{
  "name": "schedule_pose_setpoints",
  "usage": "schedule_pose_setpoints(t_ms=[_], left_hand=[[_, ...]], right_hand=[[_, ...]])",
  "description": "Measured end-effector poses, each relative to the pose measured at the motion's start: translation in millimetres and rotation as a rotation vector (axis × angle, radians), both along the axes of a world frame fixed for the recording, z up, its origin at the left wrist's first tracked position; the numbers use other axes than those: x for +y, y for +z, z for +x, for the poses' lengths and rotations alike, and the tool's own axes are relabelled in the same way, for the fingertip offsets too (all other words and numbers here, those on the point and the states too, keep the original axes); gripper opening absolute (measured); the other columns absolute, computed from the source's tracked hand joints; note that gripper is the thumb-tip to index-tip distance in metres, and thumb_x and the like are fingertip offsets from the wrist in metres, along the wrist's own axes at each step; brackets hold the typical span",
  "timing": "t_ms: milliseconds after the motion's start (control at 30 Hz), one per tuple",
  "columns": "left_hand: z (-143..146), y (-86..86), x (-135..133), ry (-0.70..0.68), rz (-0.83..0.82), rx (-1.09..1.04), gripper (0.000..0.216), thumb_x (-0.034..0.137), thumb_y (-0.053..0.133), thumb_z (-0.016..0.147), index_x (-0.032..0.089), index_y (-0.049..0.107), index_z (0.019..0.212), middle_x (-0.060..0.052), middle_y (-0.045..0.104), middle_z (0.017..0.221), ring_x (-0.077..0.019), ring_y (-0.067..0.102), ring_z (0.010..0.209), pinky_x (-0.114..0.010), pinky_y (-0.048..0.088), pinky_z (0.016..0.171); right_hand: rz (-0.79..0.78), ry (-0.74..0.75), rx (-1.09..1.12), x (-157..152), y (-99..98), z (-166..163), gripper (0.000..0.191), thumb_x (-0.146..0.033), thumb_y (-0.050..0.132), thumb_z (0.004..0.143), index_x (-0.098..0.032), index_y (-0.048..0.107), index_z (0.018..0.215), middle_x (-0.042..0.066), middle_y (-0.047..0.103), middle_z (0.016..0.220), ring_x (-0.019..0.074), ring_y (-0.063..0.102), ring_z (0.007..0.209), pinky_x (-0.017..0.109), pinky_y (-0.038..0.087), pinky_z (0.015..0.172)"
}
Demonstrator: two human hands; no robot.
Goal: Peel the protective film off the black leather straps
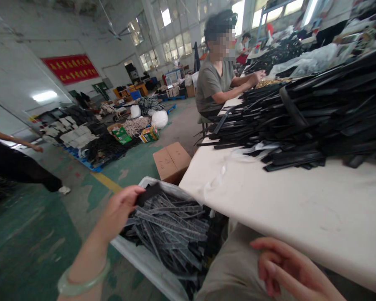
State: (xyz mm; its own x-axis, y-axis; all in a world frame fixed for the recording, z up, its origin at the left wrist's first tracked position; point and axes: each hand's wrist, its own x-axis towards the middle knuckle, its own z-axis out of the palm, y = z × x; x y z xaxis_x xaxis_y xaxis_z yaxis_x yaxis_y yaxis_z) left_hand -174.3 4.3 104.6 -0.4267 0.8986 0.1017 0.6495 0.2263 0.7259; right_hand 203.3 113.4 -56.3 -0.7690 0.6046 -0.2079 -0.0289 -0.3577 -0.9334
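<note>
Strips of grey-black flat material (pixel 172 228) fill a white plastic bin (pixel 150 261) that stands on the green floor just beside the white cloth-covered counter (pixel 301 205). They lie heaped and crisscrossed, up to the rim. The left hand (pixel 119 211), with a pale green bangle (pixel 81 282) at the wrist, reaches over the near corner of the bin; its fingers (pixel 134 194) are pinched shut on the end of one black strip (pixel 148 193), which is lifted slightly above the pile. The right hand (pixel 288 267) rests on the person's beige-trousered thigh (pixel 235 267) below the counter edge, fingers loosely curled and holding nothing.

On the counter lies a large heap of long black straps (pixel 316 113), spread across most of its far side. A brown cardboard box (pixel 172 161), closed, sits on the floor beyond the bin. A seated person in a grey shirt (pixel 211 81) works at the far end of the counter. Further off on the floor are more boxes and white sacks (pixel 159 118); what they hold cannot be told.
</note>
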Motion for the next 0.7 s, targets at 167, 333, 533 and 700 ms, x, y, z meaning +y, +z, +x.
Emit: schedule_pose_setpoints(t_ms=[167, 333, 533, 700], left_hand=[[90.0, -59.2, 29.8, -0.461, -0.371, -0.119, 0.032, 0.032, 0.048, 0.092, 0.025, 0.054, 0.122, -0.005, 0.062, 0.121, -0.0233, 0.055, 0.111, -0.033, 0.040, 0.096], [111.5, -110.9, 40.6, -0.602, -0.427, -0.461, 0.053, 0.020, 0.061, 0.080, 0.026, 0.048, 0.131, -0.006, 0.061, 0.117, -0.0234, 0.055, 0.110, -0.037, 0.040, 0.096], [94.3, -150.5, 41.3, -0.676, -0.510, -0.875, 0.052, 0.030, 0.074, 0.074, 0.022, 0.059, 0.123, -0.005, 0.065, 0.108, -0.0209, 0.059, 0.101, -0.033, 0.043, 0.089], [117.6, -169.5, 44.8, -0.746, -0.487, -0.842, 0.024, 0.039, 0.074, 0.076, 0.016, 0.074, 0.082, -0.002, 0.063, 0.079, -0.0152, 0.056, 0.076, -0.025, 0.042, 0.071]], right_hand=[[0.030, -0.131, 0.089, 2.6, 40.3, -47.7, 0.081, -0.054, 0.072, 0.073, -0.027, 0.034, 0.139, 0.012, 0.065, 0.110, 0.0190, 0.068, 0.071, 0.034, 0.056, 0.065], [0.143, -0.218, -0.200, 10.0, 26.7, -51.9, 0.048, -0.057, 0.058, 0.081, -0.012, 0.065, 0.094, 0.005, 0.065, 0.058, 0.0189, 0.064, 0.051, 0.030, 0.054, 0.052], [0.232, -0.136, -0.298, 6.4, 23.4, -18.8, 0.030, -0.041, 0.054, 0.086, -0.013, 0.066, 0.089, 0.003, 0.065, 0.058, 0.0163, 0.064, 0.051, 0.025, 0.052, 0.051], [0.374, 0.022, -0.437, 7.3, 38.5, 2.2, 0.019, -0.026, 0.053, 0.086, -0.014, 0.068, 0.085, 0.002, 0.064, 0.060, 0.0143, 0.064, 0.051, 0.020, 0.047, 0.049]])
